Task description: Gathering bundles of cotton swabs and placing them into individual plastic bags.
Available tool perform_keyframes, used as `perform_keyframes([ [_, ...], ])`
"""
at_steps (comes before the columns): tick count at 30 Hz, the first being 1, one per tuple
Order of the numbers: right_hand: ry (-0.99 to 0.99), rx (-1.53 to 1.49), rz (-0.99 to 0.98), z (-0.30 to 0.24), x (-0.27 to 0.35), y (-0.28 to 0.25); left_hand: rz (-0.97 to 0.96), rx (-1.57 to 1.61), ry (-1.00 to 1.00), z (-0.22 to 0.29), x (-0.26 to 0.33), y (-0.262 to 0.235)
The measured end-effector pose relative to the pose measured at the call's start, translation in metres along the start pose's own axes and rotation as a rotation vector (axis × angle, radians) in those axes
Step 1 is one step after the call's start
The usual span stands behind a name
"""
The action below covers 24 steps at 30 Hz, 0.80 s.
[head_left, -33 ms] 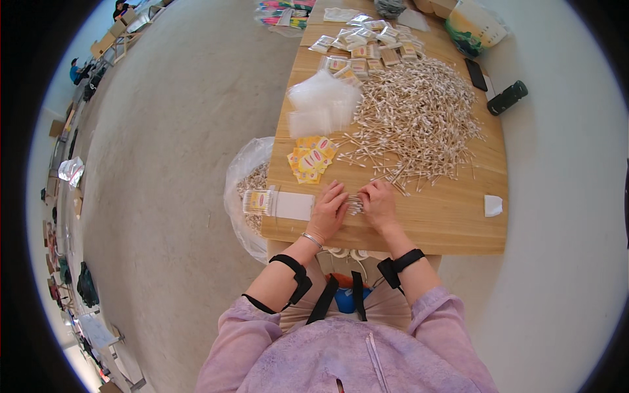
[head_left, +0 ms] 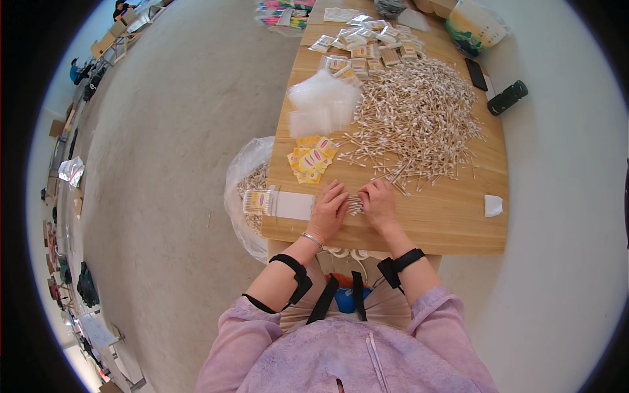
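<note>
Near the table's front edge, a small bundle of cotton swabs lies between my two hands. My left hand has its fingers curled against the bundle's left side. From the right, my right hand closes its fingertips on the same swabs, its thumb side toward the left hand. Part of the bundle is hidden under the fingers. Just left of my left hand lies a white card strip. At that strip's left end sits a clear pack of swabs with a yellow label.
A large heap of loose cotton swabs covers the table's middle. Left of it lie clear plastic bags and yellow cards. Filled packs are piled behind. A phone and black bottle stand near the wall.
</note>
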State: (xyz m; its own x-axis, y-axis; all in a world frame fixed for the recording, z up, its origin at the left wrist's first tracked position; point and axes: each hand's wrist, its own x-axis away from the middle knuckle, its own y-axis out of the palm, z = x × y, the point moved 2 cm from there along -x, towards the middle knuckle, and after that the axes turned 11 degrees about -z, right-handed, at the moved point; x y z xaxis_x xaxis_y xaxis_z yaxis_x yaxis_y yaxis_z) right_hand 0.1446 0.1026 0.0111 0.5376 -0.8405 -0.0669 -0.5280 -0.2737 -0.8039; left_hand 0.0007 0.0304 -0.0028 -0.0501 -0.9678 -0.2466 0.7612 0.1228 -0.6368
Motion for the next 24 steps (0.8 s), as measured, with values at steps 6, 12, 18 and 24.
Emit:
perform_keyframes([
  [6,0.088,-0.021,0.113,0.014,0.0,0.002,0.016,-0.01,-0.007,0.003,-0.002,0.0],
  [12,-0.027,-0.02,-0.02,0.002,0.005,-0.008,0.024,-0.024,-0.011,-0.001,0.003,-0.001],
  [18,-0.019,0.018,0.004,0.003,0.002,-0.008,0.007,-0.055,-0.024,0.007,-0.002,-0.001],
  [24,-0.032,0.023,-0.005,0.005,0.001,-0.006,-0.015,-0.059,0.019,0.005,0.0,-0.002],
])
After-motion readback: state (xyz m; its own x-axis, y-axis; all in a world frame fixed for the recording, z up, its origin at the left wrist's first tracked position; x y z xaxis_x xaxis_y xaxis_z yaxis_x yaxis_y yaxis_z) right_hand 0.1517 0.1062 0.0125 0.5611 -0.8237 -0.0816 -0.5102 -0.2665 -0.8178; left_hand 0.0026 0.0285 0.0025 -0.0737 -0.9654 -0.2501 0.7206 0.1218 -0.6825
